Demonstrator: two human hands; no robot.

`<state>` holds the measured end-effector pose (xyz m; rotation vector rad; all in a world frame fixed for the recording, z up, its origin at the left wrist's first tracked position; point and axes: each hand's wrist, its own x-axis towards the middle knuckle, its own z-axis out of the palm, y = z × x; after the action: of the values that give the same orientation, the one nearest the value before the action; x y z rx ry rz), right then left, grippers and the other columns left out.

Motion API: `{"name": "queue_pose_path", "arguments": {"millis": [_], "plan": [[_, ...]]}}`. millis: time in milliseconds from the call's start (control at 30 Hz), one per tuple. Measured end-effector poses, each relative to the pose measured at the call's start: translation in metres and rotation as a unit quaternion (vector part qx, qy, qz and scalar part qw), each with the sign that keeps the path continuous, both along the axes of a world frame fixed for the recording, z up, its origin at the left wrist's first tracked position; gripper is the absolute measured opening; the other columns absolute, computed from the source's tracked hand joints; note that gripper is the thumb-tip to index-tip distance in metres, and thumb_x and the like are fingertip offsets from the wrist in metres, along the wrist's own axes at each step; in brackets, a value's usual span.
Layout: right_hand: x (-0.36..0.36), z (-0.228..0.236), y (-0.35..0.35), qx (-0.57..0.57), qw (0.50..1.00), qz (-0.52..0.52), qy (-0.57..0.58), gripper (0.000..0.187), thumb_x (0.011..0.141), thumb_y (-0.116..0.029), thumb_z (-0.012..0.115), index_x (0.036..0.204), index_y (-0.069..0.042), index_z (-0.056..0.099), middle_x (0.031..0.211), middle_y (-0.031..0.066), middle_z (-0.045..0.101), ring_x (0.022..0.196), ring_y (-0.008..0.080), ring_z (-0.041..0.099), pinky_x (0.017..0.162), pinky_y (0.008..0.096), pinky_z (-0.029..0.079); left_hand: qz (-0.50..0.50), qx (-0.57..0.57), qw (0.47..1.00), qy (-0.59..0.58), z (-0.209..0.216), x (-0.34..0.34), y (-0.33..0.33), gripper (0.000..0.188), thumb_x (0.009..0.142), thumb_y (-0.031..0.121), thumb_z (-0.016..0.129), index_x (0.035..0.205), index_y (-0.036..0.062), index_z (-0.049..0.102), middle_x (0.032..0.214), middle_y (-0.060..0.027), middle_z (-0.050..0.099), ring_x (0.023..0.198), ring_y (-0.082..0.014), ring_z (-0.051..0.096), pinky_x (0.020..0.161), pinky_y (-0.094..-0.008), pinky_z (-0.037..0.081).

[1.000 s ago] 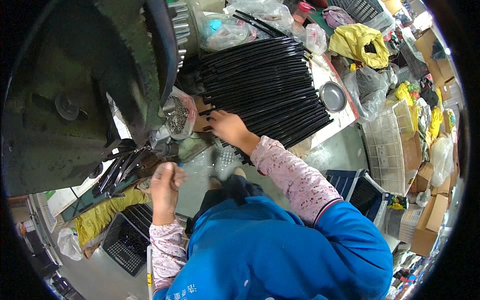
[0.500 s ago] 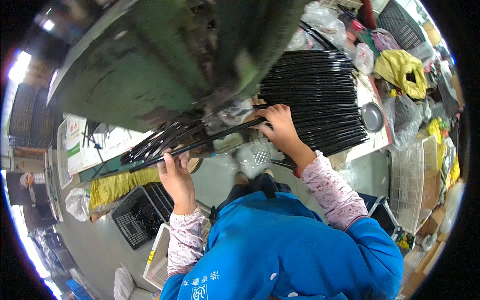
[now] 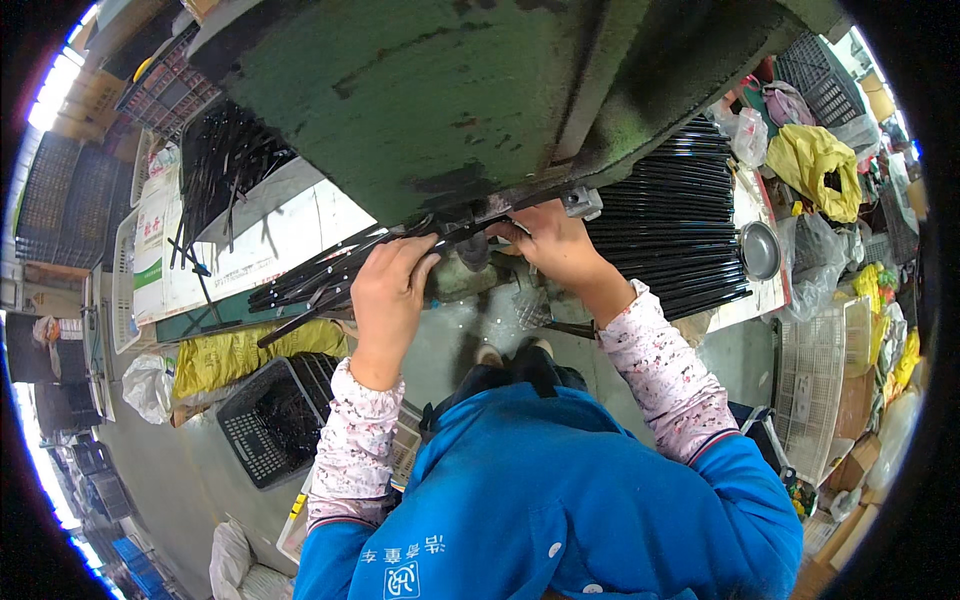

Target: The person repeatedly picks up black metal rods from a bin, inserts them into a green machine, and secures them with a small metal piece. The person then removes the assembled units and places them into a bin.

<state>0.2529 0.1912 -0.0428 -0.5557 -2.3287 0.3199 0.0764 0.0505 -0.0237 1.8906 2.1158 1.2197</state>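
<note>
Left hand (image 3: 393, 285) gripped black rod (image 3: 465, 236); right hand (image 3: 552, 243) pinched its right end. Rod slanted beside near edge of green machine (image 3: 420, 120), left end nearer. Rod stack (image 3: 665, 225) lay right.

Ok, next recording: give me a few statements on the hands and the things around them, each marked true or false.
1. The left hand grips a black rod. True.
2. The right hand is on the round dish. False: the right hand is at the lower edge of the green machine.
3. The grey dish is right of the laid-out rods. True.
4. Both forearms are bare. False: they wear floral sleeves.
</note>
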Motion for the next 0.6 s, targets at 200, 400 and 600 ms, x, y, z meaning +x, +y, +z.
{"name": "queue_pose_path", "arguments": {"millis": [200, 400, 600], "plan": [[0.017, -0.059, 0.016, -0.379, 0.892, 0.055, 0.241, 0.03, 0.084, -0.017, 0.071, 0.108, -0.002, 0.062, 0.09, 0.0135, 0.066, 0.084, 0.0201, 0.065, 0.071, 0.0337, 0.05, -0.058, -0.164, 0.983, 0.051, 0.023, -0.05, 0.029, 0.032, 0.077, 0.026, 0.073, 0.093, -0.0024, 0.069, 0.084, -0.0144, 0.065, 0.08, -0.0293, 0.061, 0.077, -0.0361, 0.048], [0.008, -0.1, 0.039, -0.199, 0.97, -0.129, -0.052, 0.035, 0.081, -0.017, 0.072, 0.11, -0.002, 0.061, 0.094, 0.0152, 0.066, 0.086, 0.0305, 0.063, 0.074, 0.0387, 0.049, -0.187, -0.564, 0.759, -0.265, 0.003, -0.107, 0.033, 0.051, 0.094, 0.046, 0.054, 0.108, -0.0025, 0.063, 0.078, -0.0109, 0.069, 0.064, -0.0154, 0.066, 0.064, -0.0266, 0.055], [-0.01, -0.166, 0.061, -0.075, 0.982, -0.172, 0.013, 0.026, 0.077, -0.006, 0.062, 0.103, -0.002, 0.062, 0.102, 0.0204, 0.063, 0.096, 0.0424, 0.057, 0.081, 0.0464, 0.046, -0.243, -0.439, 0.631, -0.592, 0.005, -0.069, -0.028, 0.055, 0.09, 0.043, 0.061, 0.12, -0.0019, 0.052, 0.088, -0.0107, 0.06, 0.069, -0.0193, 0.062, 0.059, -0.0331, 0.055]]}}
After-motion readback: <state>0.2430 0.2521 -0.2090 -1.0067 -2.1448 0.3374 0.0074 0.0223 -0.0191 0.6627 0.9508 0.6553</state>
